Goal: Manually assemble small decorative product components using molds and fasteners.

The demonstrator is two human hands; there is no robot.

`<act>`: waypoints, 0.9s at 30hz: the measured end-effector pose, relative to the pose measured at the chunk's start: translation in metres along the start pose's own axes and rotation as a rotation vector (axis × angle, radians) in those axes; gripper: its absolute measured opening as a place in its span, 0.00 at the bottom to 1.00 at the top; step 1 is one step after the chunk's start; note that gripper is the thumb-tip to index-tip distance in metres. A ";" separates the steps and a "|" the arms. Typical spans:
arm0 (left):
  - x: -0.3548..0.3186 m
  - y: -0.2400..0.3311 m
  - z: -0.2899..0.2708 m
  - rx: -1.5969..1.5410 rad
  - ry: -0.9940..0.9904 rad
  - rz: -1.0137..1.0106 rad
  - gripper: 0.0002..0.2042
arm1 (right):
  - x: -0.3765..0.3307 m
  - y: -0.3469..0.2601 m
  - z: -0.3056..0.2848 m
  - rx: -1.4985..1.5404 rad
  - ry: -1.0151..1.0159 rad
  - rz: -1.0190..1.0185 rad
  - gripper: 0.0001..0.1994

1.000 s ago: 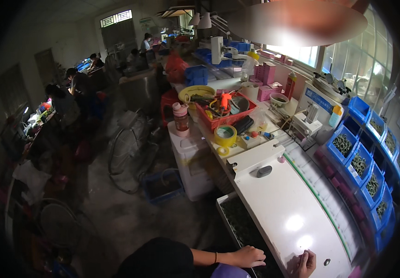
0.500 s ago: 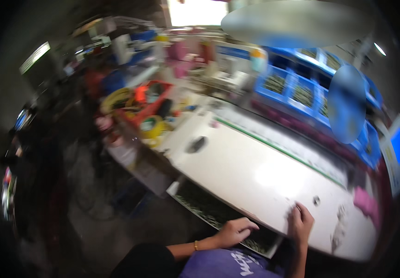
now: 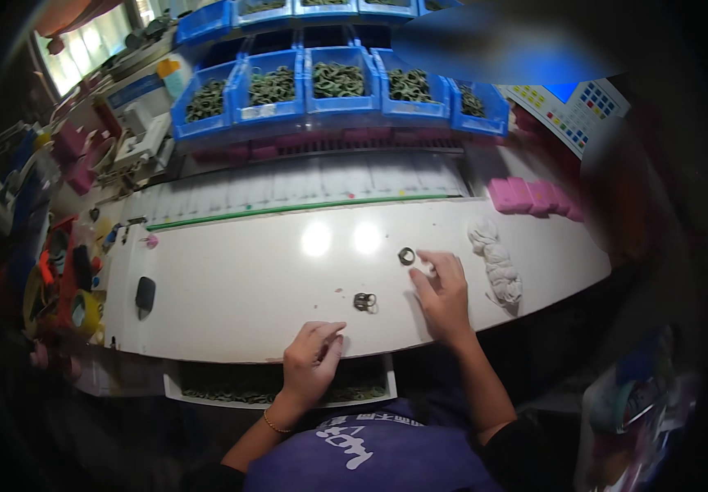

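Note:
On the white worktop (image 3: 231, 271) lies a dark green ring (image 3: 401, 259). My right hand (image 3: 446, 299) is just right of it, thumb and forefinger apart, with nothing seen between them. A small group of dark rings (image 3: 362, 302) sits nearer to me, between my two hands. My left hand (image 3: 311, 361) is at the front edge of the worktop, fingers loosely bent and thumb apart, seemingly holding nothing. Below that edge, a drawer (image 3: 391, 379) full of many greenish rings stands pulled out, partly hidden by my left forearm.
Blue bins (image 3: 340, 105) of similar rings line the back. A white cloth bundle (image 3: 497, 262) and pink blocks (image 3: 534, 197) lie at the right. A dark oblong object (image 3: 145, 293) is at the left, beside a red tray (image 3: 63, 283) and a yellow tape roll (image 3: 85, 312).
My view has swung right to face the worktop squarely. My right hand is now beside the single ring, its thumb and forefinger apart. My left hand stays near the front edge.

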State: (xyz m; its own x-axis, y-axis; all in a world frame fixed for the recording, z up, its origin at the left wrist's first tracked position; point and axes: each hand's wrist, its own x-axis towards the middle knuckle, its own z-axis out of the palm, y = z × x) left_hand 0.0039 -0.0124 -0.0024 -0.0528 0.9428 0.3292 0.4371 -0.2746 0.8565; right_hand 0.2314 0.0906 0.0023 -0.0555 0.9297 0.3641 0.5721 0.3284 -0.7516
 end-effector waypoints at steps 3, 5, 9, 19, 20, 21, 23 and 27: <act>0.001 -0.003 0.007 -0.008 -0.006 -0.031 0.11 | 0.020 0.010 0.000 -0.046 -0.011 -0.068 0.24; 0.002 -0.004 0.009 -0.053 0.004 -0.031 0.11 | 0.032 0.010 0.003 -0.117 -0.156 -0.215 0.24; 0.003 -0.001 0.004 -0.253 -0.027 -0.230 0.12 | 0.028 -0.001 0.004 0.207 -0.147 0.134 0.24; 0.005 0.013 0.029 -0.097 -0.074 -0.103 0.20 | 0.004 0.003 0.019 -0.151 -0.053 -0.360 0.19; 0.008 0.014 0.032 -0.093 -0.085 -0.099 0.20 | 0.001 0.003 0.017 -0.167 -0.057 -0.352 0.19; 0.013 0.015 0.034 0.000 -0.063 -0.047 0.21 | -0.003 0.001 0.013 -0.009 -0.042 -0.219 0.18; 0.024 0.015 0.036 0.173 -0.016 0.051 0.23 | -0.015 -0.002 0.004 0.149 -0.025 -0.091 0.17; 0.050 0.002 0.035 0.446 -0.089 0.219 0.22 | -0.040 -0.005 -0.013 -0.016 -0.213 -0.315 0.18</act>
State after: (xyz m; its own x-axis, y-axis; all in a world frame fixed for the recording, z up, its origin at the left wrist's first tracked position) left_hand 0.0336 0.0415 0.0016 0.1507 0.8900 0.4303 0.7714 -0.3781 0.5118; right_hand 0.2415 0.0498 -0.0016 -0.3987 0.7977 0.4524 0.5125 0.6029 -0.6114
